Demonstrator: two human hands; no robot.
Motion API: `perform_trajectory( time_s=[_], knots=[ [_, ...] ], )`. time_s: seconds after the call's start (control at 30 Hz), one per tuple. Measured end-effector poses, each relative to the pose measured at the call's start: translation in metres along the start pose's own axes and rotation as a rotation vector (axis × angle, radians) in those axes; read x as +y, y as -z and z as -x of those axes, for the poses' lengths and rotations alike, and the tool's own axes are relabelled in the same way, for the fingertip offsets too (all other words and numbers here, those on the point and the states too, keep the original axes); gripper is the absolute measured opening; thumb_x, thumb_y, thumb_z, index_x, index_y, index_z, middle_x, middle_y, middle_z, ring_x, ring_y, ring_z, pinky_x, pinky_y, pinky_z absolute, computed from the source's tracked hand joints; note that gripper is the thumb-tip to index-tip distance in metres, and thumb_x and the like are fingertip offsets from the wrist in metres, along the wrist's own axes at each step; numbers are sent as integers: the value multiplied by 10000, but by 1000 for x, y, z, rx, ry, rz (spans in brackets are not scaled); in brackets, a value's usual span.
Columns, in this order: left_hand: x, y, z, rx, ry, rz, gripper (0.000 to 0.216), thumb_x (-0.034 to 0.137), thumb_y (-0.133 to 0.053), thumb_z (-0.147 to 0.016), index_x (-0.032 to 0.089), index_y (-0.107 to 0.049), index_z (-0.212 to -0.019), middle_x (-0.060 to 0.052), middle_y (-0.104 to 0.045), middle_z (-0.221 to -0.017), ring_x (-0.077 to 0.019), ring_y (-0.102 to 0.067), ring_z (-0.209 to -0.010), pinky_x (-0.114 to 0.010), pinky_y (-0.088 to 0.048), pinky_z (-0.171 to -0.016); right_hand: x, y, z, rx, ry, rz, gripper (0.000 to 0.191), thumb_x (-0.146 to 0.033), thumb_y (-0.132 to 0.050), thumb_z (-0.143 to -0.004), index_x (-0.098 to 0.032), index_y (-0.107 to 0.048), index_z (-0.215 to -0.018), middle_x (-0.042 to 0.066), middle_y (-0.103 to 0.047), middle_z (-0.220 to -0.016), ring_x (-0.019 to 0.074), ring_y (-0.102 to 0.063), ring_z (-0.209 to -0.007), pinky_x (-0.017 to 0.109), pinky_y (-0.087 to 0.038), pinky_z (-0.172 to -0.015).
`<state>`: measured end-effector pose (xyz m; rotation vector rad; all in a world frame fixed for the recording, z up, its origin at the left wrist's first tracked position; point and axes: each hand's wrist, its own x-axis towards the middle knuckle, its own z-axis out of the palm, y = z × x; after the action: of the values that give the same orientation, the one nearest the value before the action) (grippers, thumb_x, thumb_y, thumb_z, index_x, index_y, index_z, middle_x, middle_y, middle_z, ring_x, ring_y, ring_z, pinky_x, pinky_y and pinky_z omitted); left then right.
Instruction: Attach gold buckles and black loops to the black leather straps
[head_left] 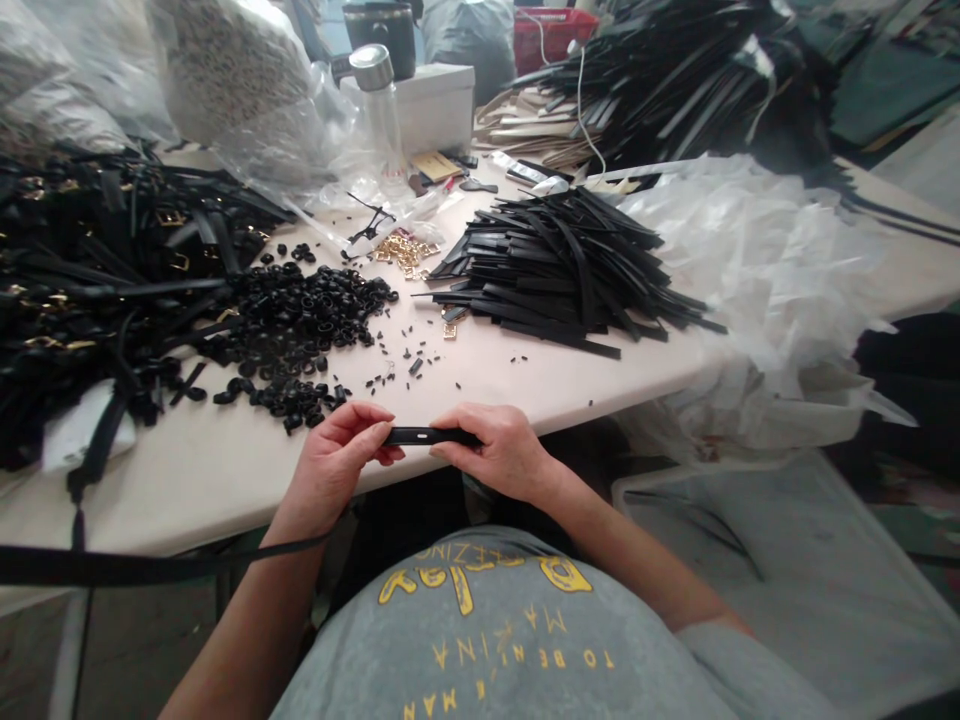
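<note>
A black strap [409,436] with a small oblong slot is stretched between my hands at the table's front edge. My left hand [346,447] pinches one end between thumb and fingers. The other end is gripped by my right hand [491,445], whose fingers cover it. A long tail of black strap [165,562] trails off to the left across my left forearm. Just beyond my left hand lies a heap of small black loops [300,320]. Gold buckles [405,255] lie farther back, with one gold buckle [450,330] apart, nearer to me.
A pile of black strips [562,265] lies beyond my right hand. Black straps with gold buckles [97,260] are heaped at left. A glass bottle [381,120], a white box [439,108] and plastic bags [232,80] stand behind. White plastic sheeting [757,260] hangs over the right edge.
</note>
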<state>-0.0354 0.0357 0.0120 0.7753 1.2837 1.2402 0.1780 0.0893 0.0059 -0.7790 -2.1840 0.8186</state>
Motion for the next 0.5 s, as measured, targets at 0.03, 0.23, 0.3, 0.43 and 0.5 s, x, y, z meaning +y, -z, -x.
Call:
perform_trajectory(
  time_s=[0.03, 0.23, 0.3, 0.43, 0.5],
  knots=[
    [-1, 1, 0, 2, 0, 2, 251, 338, -821, -710, 172, -673, -825, 3, -689, -640, -125, -651, -519, -212, -518, -531, 0, 0, 0, -2, 4, 4, 135, -281, -697, -879, -173, -705, -958, 32, -737, -845, 138, -656, -722, 233, -455, -671],
    [-2, 7, 6, -24, -22, -4, 253, 347, -823, -713, 166, -693, -832, -14, -706, -653, -131, -663, -545, -214, -528, -560, -1, -3, -1, -30, -1, 16, 135, -294, -679, -894, -174, -703, -951, 28, -734, -830, 132, -647, -709, 230, -447, -660],
    [-2, 11, 8, -55, -58, -28, 260, 335, -828, -706, 165, -701, -856, -24, -722, -681, -142, -681, -587, -226, -542, -598, -1, -3, -1, -40, 1, 16, 148, -308, -666, -905, -174, -703, -955, 27, -733, -832, 131, -645, -710, 227, -444, -660],
    [-2, 15, 12, -43, -97, -157, 236, 319, -818, -702, 166, -707, -843, -29, -731, -680, -156, -684, -597, -239, -543, -593, -3, -2, -2, -110, 9, 31, 189, -324, -604, -949, -163, -697, -983, 46, -738, -869, 136, -645, -740, 230, -439, -682],
    [0, 15, 14, -7, -102, -263, 175, 323, -772, -743, 166, -698, -769, -23, -715, -632, -144, -656, -558, -228, -520, -557, -6, 0, -4, -219, -5, 57, 203, -298, -551, -981, -158, -692, -942, 47, -734, -837, 135, -639, -730, 233, -427, -681]
  ],
)
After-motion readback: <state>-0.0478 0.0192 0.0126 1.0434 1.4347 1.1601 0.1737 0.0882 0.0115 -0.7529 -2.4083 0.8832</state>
